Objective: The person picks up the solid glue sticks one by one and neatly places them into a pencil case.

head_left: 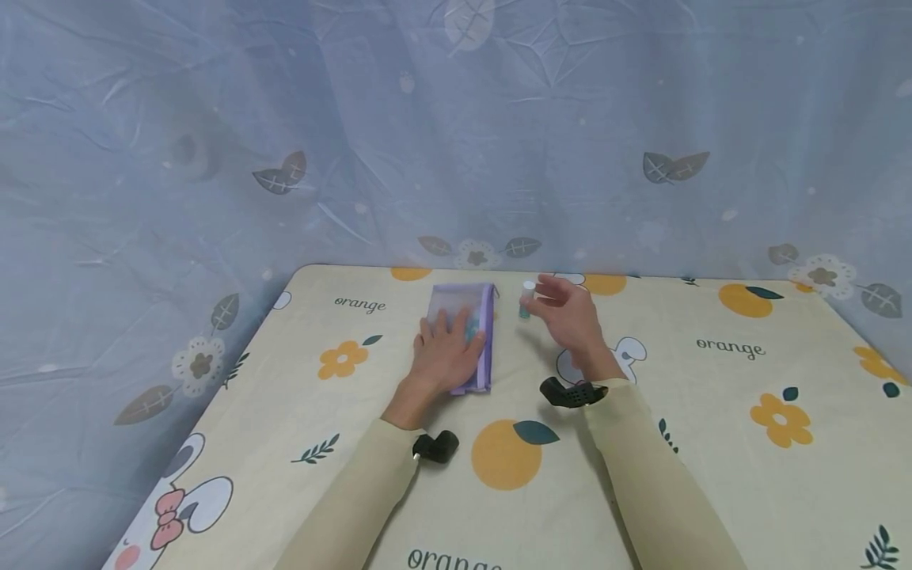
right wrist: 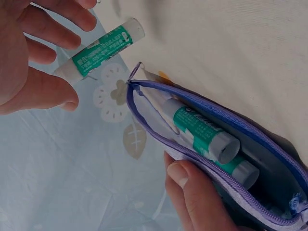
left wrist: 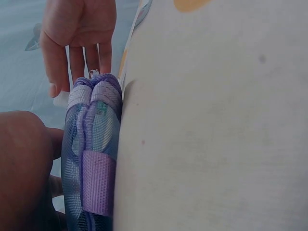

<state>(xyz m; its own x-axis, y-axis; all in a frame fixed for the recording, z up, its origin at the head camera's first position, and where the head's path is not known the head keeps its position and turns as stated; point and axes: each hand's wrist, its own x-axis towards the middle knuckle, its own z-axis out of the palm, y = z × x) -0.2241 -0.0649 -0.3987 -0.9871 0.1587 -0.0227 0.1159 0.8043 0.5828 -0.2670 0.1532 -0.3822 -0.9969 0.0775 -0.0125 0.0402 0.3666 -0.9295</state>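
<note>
A purple-edged mesh zip pouch (head_left: 487,332) lies on the patterned cloth, its zip side facing right. In the right wrist view its zipped mouth gapes, and two green glue sticks (right wrist: 202,132) with pale ends show inside. My left hand (head_left: 447,356) rests on top of the pouch with its fingers spread. Right of the pouch, a single green glue stick (right wrist: 103,52) with a white cap stands apart from it. My right hand (head_left: 573,321) is beside that stick, its fingers extended and its thumb close to it; whether they touch is unclear.
A cream cloth (head_left: 613,491) printed with oranges, flowers and rabbits covers the table. Behind it and at the left hangs a bluish sheet (head_left: 456,142) with leaf prints. Dark wrist cameras (head_left: 573,393) sit on both wrists.
</note>
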